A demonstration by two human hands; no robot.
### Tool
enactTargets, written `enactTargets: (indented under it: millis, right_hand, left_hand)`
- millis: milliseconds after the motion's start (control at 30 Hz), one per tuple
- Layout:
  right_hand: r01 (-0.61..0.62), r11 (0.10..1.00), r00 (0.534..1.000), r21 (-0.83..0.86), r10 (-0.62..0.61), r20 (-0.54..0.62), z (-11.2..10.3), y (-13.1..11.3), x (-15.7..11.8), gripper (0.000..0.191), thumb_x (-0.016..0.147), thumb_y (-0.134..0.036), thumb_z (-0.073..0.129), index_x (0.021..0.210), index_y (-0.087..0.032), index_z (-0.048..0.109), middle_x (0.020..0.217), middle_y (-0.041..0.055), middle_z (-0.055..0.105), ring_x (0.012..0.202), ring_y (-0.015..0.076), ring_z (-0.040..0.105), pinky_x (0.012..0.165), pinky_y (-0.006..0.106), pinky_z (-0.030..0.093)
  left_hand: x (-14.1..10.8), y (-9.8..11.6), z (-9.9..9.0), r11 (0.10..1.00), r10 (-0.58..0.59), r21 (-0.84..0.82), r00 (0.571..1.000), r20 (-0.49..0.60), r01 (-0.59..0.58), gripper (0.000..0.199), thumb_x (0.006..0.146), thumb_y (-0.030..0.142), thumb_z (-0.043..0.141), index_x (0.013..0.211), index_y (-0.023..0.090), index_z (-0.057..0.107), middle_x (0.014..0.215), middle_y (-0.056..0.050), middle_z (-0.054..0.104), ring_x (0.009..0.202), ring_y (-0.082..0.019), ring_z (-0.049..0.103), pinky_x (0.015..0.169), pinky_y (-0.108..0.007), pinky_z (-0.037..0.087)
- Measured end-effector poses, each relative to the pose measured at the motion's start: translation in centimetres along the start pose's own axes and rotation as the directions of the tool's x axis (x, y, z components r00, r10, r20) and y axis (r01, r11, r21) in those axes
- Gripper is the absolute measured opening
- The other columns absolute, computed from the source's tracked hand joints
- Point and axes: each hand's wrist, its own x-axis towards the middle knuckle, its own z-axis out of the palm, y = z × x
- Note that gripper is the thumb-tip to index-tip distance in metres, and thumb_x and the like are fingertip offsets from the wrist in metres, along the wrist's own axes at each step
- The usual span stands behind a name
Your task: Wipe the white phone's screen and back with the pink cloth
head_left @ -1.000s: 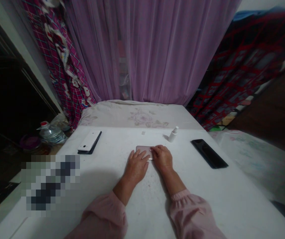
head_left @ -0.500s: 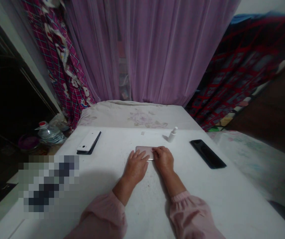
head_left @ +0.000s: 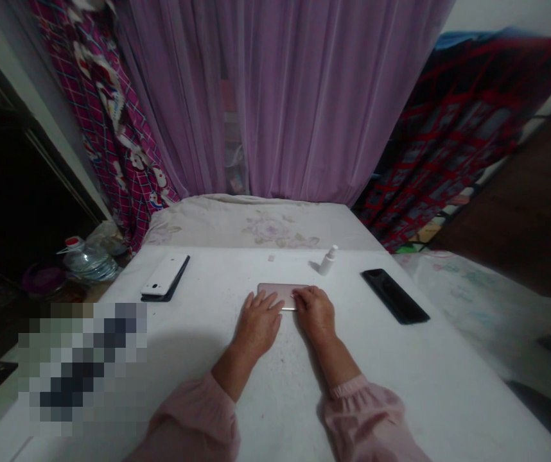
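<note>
A pink phone [head_left: 282, 289] lies flat on the white table surface, its plain back facing up. My left hand [head_left: 259, 324] rests on the phone's left part and near edge, fingers spread and stretched out. Over the right part of the phone, my right hand [head_left: 316, 312] is closed, thumb and fingertips pinched together at the phone's back. Whatever small thing is in that pinch is too small to make out. Beyond the phone stands a small white spray bottle [head_left: 327, 262], and a tiny pale square piece [head_left: 271, 258] lies to its left.
To the left, a white phone [head_left: 164, 274] lies on top of a dark one [head_left: 179, 282]. A black phone [head_left: 393, 296] lies to the right. A blurred-out patch [head_left: 83, 362] covers something at the near left. Purple curtains [head_left: 299, 96] hang behind the table [head_left: 183, 350].
The whole view has shifted slightly, so everything sits a little further left. My hands keep nearly the same place on the phone, the right one still pinching.
</note>
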Motion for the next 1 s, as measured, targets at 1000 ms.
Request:
enactTargets:
  millis: [1000]
  right_hand:
    - [-0.033, 0.999, 0.996, 0.016, 0.035, -0.083, -1.1, 1.3, -1.5, 0.02, 0.086, -0.021, 0.057, 0.088, -0.02, 0.077, 0.081, 0.0062, 0.069, 0.076, 0.0187, 0.06, 0.068, 0.027, 0.045]
  left_hand:
    - [0.0, -0.1, -0.1, 1.0, -0.007, 0.013, 1.0, 0.017, 0.007, 0.035, 0.092, 0.021, 0.055, 0.126, 0.026, 0.062, 0.136, -0.005, 0.059, 0.13, -0.03, 0.049, 0.11, -0.056, 0.035]
